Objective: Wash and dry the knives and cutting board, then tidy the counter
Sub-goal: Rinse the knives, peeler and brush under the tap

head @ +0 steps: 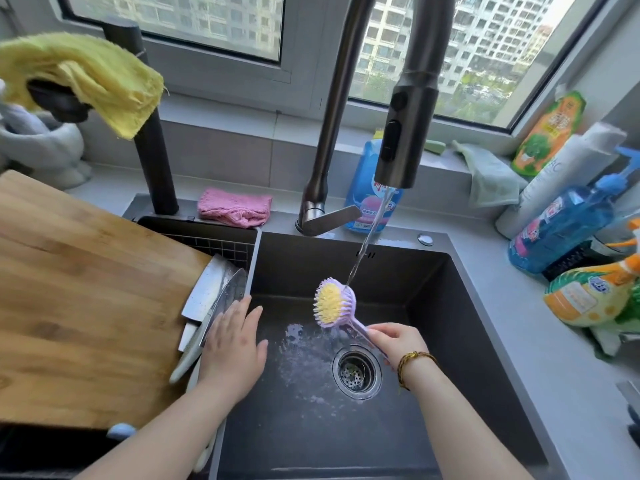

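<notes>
Gripping brush point(333, 304) over sink point(457, 317), right hand point(398, 341) (left hand point(232, 344) at rim).

- brush point(332, 304): lilac, with yellow bristles at the centre (lilac ones ring them)
- cutting board point(86, 299): honey-brown, streaked wood grain
- draped cloth point(104, 77): yellow
- folded cloth point(233, 206): pink
- sink point(311, 265): dark grey
- bottle point(561, 223): blue

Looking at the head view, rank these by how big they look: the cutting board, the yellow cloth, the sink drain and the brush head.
1. Cutting board
2. Yellow cloth
3. Sink drain and brush head: they look about alike, so not ranked.
</notes>
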